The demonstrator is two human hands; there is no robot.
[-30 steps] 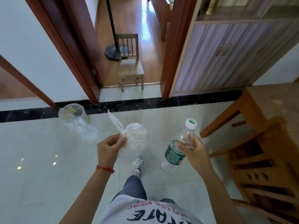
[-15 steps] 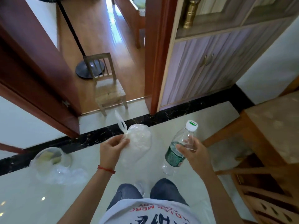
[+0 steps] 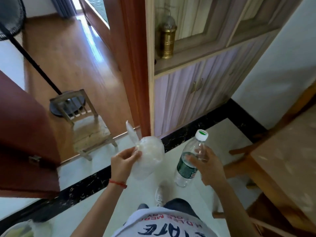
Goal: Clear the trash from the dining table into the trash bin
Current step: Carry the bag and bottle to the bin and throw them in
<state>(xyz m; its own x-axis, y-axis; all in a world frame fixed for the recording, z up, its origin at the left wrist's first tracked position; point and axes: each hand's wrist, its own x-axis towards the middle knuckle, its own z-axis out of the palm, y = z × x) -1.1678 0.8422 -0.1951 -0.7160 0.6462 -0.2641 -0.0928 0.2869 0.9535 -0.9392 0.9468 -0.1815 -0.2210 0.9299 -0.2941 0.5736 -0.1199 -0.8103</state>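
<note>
I see the plastic bag point(image 3: 150, 156) pinched at its knot by the left hand point(image 3: 123, 161); the right hand point(image 3: 207, 165) grips the water bottle point(image 3: 189, 161). Open tiled floor point(image 3: 220, 134) ahead. Wooden worktop point(image 3: 287, 151) right, small chair point(image 3: 85, 124) left-forward, bin point(image 3: 15, 230) at lower-left edge.

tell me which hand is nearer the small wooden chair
Left. The left hand, pinching the plastic bag, is just right of the small wooden chair; the right hand holds the water bottle farther right.

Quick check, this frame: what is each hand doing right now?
Left hand: pinching the clear plastic bag at its knotted neck.
Right hand: gripping the plastic water bottle around its upper body.
</note>
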